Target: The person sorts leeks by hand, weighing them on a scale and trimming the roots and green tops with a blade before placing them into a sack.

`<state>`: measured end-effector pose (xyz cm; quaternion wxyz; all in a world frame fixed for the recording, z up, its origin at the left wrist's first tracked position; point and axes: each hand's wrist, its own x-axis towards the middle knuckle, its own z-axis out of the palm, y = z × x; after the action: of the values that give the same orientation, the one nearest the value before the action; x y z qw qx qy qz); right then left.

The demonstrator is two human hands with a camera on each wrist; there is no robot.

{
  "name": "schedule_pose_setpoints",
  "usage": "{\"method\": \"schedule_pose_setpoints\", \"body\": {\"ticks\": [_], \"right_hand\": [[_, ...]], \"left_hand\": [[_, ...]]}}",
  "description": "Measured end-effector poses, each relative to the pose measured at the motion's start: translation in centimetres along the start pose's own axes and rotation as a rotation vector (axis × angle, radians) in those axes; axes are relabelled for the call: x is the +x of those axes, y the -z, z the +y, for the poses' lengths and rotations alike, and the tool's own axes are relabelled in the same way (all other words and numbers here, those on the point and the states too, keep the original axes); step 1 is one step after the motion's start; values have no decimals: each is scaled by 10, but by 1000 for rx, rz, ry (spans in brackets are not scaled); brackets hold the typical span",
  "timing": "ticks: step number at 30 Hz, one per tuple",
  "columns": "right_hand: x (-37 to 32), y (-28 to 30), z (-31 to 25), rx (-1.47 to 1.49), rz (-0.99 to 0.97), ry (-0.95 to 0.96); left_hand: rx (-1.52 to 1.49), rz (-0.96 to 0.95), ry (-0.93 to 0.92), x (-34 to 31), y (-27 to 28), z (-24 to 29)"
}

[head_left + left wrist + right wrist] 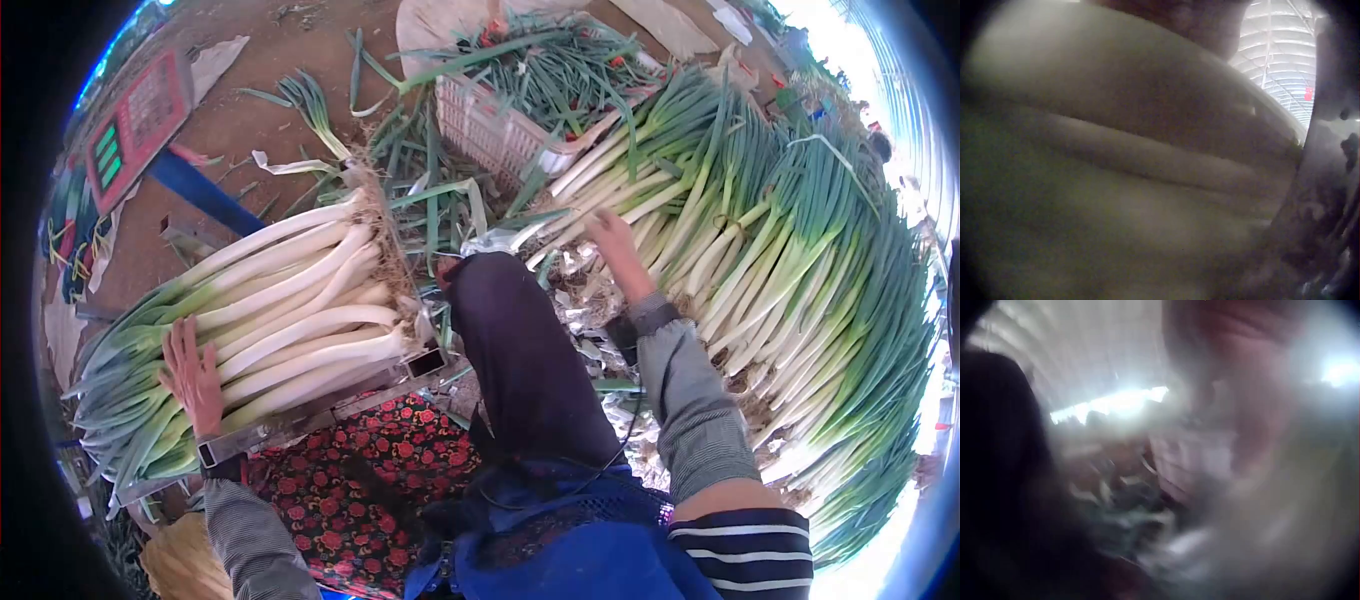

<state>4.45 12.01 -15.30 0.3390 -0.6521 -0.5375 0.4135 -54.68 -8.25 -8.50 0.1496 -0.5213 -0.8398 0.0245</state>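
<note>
My left hand (192, 375) lies with spread fingers across a bundle of leeks (290, 290), near where white stalks turn green. These leeks lie side by side on a metal frame (330, 408), roots towards the middle. In the left wrist view, pale stalks (1147, 119) fill most of the picture, part of the hand (1204, 25) above them. My right hand (615, 245) is over the root ends at the near side of a large leek pile (790, 250), fingers loosely extended. In the right wrist view this hand (1254, 381) is blurred, its fingers apart.
A digital scale display (125, 130) stands at the left on a blue post (207, 192). Behind the leeks, a pink crate (490, 125) overflows with green leaves. Loose trimmings (425, 150) litter the ground. My dark-trousered knee (530, 350) sits between the two leek heaps.
</note>
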Motion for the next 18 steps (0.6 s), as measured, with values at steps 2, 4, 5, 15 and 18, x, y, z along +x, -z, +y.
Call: {"method": "schedule_pose_setpoints", "body": {"ticks": [2, 4, 5, 15, 18], "right_hand": [[30, 47, 100, -16, -9, -261], [35, 72, 137, 354, -33, -229], [43, 73, 148, 450, -1, -244], [136, 23, 167, 31, 362, -453], [148, 29, 196, -294, 362, -401]], "left_hand": [[3, 18, -16, 0, -3, -1], [11, 5, -30, -1, -1, -2], [15, 6, -36, 0, 0, -1], [-22, 42, -140, 4, -6, -9], [-11, 41, -140, 4, -5, -9]]}}
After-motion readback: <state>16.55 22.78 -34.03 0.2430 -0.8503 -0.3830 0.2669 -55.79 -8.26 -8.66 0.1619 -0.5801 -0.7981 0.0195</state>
